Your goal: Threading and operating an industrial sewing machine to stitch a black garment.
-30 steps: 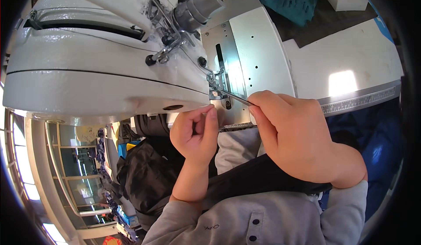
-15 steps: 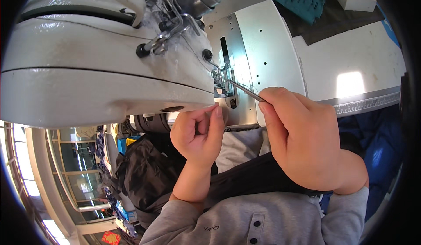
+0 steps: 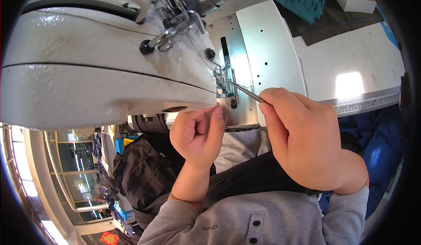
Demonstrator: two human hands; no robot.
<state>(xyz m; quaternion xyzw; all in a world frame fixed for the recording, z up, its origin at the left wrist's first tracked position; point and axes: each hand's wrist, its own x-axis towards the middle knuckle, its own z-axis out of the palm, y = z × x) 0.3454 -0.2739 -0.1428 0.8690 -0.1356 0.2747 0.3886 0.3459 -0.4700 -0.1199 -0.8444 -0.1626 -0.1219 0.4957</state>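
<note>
From the foot (image 3: pixel 222 90), it's the machine (image 3: pixel 87 80) at nine o'clock, left hand (image 3: pixel 196 133) at seven, right by the machine's near edge! Tweezers (image 3: pixel 249 92) out towards four, into the right hand (image 3: pixel 302 139) at four. Swing to three: ruler (image 3: pixel 366 106) along the table (image 3: pixel 372 52) edge. Box (image 3: pixel 358 4) at two, and between one and two, cloth (image 3: pixel 302 3) on the sheet (image 3: pixel 326 30)!
</note>
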